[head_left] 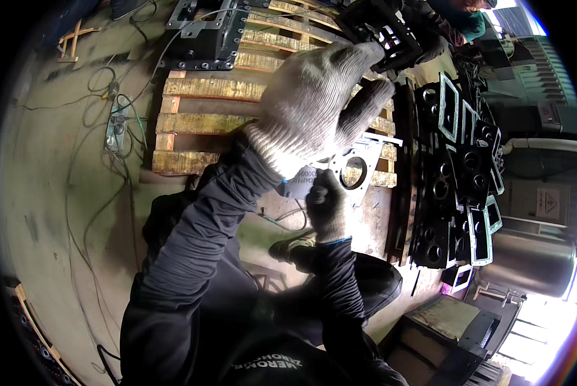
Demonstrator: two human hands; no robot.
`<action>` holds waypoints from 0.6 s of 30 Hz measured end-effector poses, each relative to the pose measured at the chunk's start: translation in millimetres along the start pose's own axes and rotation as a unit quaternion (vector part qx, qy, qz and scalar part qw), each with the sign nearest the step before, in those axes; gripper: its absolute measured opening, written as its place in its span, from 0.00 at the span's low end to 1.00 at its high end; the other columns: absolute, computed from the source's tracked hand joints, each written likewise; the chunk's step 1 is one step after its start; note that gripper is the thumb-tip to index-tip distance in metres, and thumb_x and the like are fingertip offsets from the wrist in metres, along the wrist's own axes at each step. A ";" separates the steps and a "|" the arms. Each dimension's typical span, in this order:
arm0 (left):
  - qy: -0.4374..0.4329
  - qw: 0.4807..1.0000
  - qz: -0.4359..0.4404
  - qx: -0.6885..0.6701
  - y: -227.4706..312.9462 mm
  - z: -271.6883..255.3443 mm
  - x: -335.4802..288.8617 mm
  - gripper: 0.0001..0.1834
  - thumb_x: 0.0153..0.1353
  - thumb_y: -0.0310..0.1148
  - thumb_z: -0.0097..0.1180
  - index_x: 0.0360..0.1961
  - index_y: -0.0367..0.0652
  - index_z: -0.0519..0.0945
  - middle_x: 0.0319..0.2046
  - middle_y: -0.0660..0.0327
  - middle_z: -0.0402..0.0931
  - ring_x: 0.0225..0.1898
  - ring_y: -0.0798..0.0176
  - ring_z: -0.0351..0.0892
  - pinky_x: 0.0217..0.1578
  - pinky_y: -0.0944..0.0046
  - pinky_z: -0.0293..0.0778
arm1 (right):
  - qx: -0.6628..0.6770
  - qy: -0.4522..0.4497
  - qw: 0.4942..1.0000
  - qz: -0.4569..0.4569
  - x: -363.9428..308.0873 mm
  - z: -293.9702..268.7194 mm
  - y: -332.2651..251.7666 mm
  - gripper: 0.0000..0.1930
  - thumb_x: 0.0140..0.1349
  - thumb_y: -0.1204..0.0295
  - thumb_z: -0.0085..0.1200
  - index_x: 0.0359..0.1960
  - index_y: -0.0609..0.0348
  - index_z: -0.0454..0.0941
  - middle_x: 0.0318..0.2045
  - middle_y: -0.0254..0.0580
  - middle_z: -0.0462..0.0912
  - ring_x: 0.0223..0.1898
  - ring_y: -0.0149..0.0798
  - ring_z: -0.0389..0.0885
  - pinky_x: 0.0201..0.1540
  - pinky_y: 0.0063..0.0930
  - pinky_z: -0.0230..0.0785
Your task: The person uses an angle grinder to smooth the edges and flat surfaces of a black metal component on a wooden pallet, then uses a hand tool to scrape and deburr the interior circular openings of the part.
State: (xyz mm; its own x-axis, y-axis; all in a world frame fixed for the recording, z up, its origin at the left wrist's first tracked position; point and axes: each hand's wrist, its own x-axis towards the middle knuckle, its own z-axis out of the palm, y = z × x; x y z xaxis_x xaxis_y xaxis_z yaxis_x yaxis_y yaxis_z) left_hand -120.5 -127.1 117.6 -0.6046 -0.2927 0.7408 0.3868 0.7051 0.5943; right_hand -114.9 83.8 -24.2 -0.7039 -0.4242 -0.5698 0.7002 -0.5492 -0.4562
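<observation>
My left hand (311,103), in a grey knit glove, is raised high over the pallet. Its fingers stretch toward the upper right with the thumb held apart, and nothing shows between them. Below it, my right hand (328,204), also gloved, is closed at the near edge of a pale metal plate (367,182). That plate has a large round hole and dark markings on its face. My left hand and wrist cover part of its far side. The right fingertips are partly hidden against it.
A wooden pallet (198,123) lies ahead, with a black metal housing (201,45) at its far left. Another person holds a dark frame-like casting (382,32) at the far right. Black castings and flange plates (449,170) are stacked on the right. Cables and a power strip (117,123) lie left.
</observation>
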 end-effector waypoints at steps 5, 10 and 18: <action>0.191 0.973 0.066 -0.114 -17.9 3.1 10.2 0.10 0.64 0.35 0.61 0.42 0.41 0.80 0.31 0.54 0.83 0.29 0.56 0.85 0.28 0.61 0.79 | -0.181 -0.028 0.982 -0.045 26.0 1.1 -13.2 0.05 0.69 0.70 0.53 0.35 0.56 0.73 0.24 0.26 0.68 0.22 0.22 0.65 0.23 0.13 0.59; 0.206 0.972 0.027 -0.112 -23.6 2.1 11.8 0.14 0.67 0.38 0.58 0.46 0.40 0.80 0.37 0.50 0.83 0.37 0.49 0.85 0.38 0.60 0.80 | -0.112 -0.048 0.992 0.026 1.6 -27.0 -15.9 0.06 0.68 0.69 0.55 0.40 0.56 0.74 0.26 0.29 0.71 0.21 0.24 0.66 0.21 0.17 0.58; 0.120 0.986 -0.009 -0.112 -14.3 -23.7 9.5 0.14 0.72 0.39 0.50 0.42 0.38 0.80 0.31 0.47 0.82 0.37 0.45 0.84 0.36 0.55 0.77 | -0.324 -0.003 0.946 -0.020 -20.1 24.8 3.2 0.04 0.70 0.70 0.50 0.40 0.56 0.72 0.26 0.25 0.68 0.23 0.21 0.65 0.23 0.14 0.60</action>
State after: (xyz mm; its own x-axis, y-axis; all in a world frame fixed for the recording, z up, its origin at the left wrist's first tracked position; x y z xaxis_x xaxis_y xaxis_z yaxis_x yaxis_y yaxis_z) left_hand -115.3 -155.2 123.5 -0.4411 -0.4678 0.7659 0.5379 0.5453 0.6428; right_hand -101.5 72.7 2.7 -0.7306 -0.4175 -0.5403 0.5979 -0.0091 -0.8015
